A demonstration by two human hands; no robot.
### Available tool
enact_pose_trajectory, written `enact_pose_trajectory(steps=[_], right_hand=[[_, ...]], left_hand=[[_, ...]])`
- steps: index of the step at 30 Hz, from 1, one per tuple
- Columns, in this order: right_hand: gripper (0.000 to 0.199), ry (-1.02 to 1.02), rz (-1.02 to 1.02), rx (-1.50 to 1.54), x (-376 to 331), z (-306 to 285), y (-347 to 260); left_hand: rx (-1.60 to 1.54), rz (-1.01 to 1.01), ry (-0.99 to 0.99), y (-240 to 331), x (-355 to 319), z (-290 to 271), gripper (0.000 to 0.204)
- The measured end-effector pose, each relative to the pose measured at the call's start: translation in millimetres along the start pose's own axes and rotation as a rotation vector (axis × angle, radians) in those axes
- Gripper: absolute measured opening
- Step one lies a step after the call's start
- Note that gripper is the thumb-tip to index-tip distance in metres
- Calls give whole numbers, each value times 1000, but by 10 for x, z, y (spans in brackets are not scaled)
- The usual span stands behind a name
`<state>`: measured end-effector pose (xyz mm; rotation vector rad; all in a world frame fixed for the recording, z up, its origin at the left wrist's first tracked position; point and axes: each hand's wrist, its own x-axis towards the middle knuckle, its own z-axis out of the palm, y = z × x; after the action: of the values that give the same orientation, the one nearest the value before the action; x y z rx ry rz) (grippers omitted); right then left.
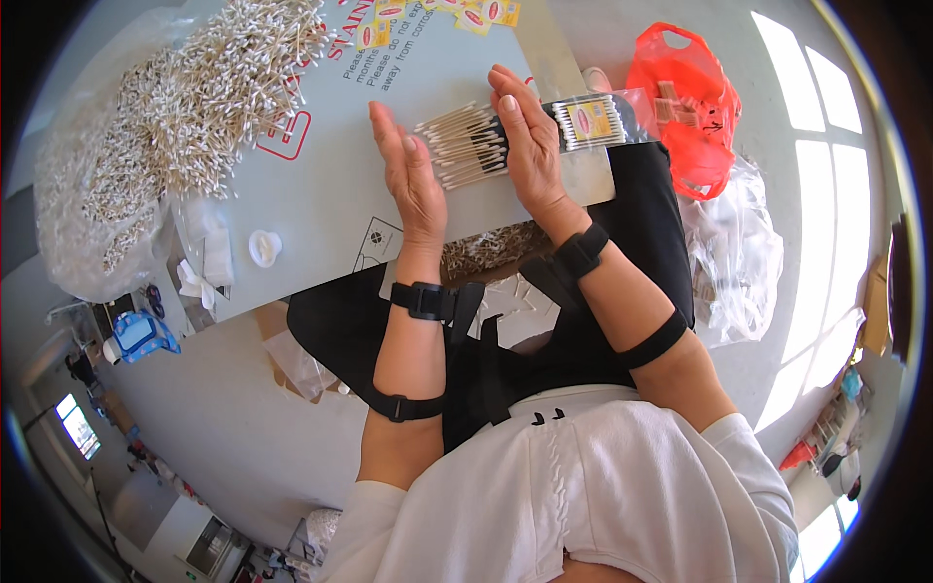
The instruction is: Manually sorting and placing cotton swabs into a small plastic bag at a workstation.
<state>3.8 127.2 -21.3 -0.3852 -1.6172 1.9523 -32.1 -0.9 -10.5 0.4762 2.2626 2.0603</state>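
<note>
Between my hands a row of cotton swabs (pixel 463 144) lies side by side on the board-topped table. Just past their left tips, my left hand (pixel 415 185) stands on edge, fingers stretched out and holding nothing. My right hand (pixel 530 146) is upright too, its fingers straight, with the palm at the swabs' right ends; whether it presses on them is hidden. To its right lies a clear pack of cotton swabs (pixel 590 120) with a yellow label, on a dark strip.
A big heap of loose cotton swabs (pixel 185 107) spills from a clear bag at the left. Small yellow labels (pixel 476 15) lie at the far edge. A white cup (pixel 263 248) stands near the front edge. A red plastic bag (pixel 685 117) is at the right.
</note>
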Motion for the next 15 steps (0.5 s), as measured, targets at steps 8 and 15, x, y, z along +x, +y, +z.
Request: enact_pose_trajectory(steps=[8,15], right_hand=[[35,-52,26,-44,57,-58,59],[27,-73,-12,-152,50,-147,-49]], left_hand=[[-305,-87,40,22,8,103,63],[746,306,-48,55,81,-146,28]])
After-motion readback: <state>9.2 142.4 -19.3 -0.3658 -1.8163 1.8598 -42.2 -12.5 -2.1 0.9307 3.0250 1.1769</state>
